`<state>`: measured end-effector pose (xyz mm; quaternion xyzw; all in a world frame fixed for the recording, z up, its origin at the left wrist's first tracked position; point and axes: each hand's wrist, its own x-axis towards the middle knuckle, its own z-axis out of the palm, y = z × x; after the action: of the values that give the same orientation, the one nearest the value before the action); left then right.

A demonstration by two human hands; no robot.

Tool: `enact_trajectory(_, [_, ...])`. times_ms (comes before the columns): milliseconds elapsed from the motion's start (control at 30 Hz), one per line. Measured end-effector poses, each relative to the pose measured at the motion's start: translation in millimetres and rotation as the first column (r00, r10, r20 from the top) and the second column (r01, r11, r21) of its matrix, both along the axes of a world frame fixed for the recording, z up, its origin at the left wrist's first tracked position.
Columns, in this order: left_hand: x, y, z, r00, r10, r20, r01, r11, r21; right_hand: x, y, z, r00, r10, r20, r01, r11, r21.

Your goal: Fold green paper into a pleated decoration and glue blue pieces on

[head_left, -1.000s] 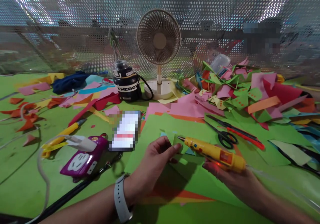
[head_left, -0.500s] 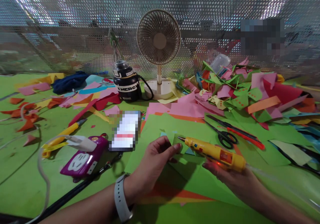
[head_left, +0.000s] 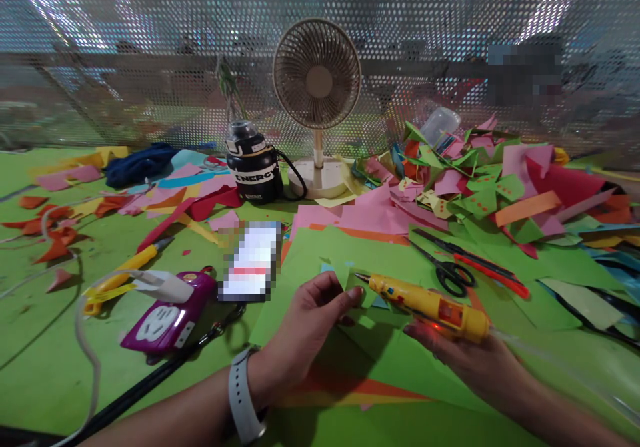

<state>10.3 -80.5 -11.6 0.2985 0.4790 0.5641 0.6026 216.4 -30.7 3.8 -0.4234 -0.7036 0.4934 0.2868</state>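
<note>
My left hand [head_left: 320,307], a grey watch strap [head_left: 243,394] on its wrist, pinches a small green paper piece [head_left: 367,297] between thumb and fingertips. My right hand [head_left: 450,348] is wrapped round a yellow glue gun [head_left: 430,306] from below. A red light glows on the gun's underside, and a clear stick trails from its back end. The metal nozzle points left, close to the left fingertips and the paper piece; whether it touches the paper I cannot tell. Beneath both hands lie green sheets [head_left: 390,360], with orange paper [head_left: 360,388] showing under them.
Black scissors [head_left: 453,277] and a red-and-black cutter [head_left: 493,274] lie right of the sheets. Left are a phone [head_left: 253,264], a purple power adapter [head_left: 170,320] with a white plug and a yellow tool [head_left: 125,274]. A bottle [head_left: 253,167], a fan [head_left: 319,80] and heaped paper scraps [head_left: 480,180] stand behind.
The right hand and glue gun have shifted very slightly to the left. The left hand keeps its pinch in the same place.
</note>
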Motion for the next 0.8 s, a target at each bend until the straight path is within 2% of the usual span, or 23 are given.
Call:
enact_trajectory(333, [0, -1, 0.1, 1.000, 0.003, -0.015, -0.003, 1.000, 0.004, 0, 0, 3.8, 1.000, 0.011, 0.024, -0.012, 0.999, 0.030])
enact_trajectory(467, [-1, 0, 0.5, 0.998, -0.001, -0.067, 0.002, 1.000, 0.025, 0, 0, 6.5, 1.000, 0.019, 0.017, -0.019, 0.999, 0.028])
enact_trajectory(633, [-3, 3, -4.9, 0.972, 0.028, -0.234, 0.005, 0.990, 0.140, -2, -4, 1.7, 0.996, -0.079, 0.039, 0.079, 0.997, -0.006])
enact_trajectory(733, [-6, 4, -8.3, 0.920, 0.100, -0.380, 0.000, 0.968, 0.253, -1, -5, -3.8, 0.984, -0.172, 0.054, 0.170, 0.985, 0.042])
enact_trajectory(800, [-8, 3, -7.9, 0.865, 0.167, -0.474, 0.006, 0.939, 0.343, 2, -4, -6.2, 0.988, -0.140, 0.071, 0.131, 0.985, 0.111])
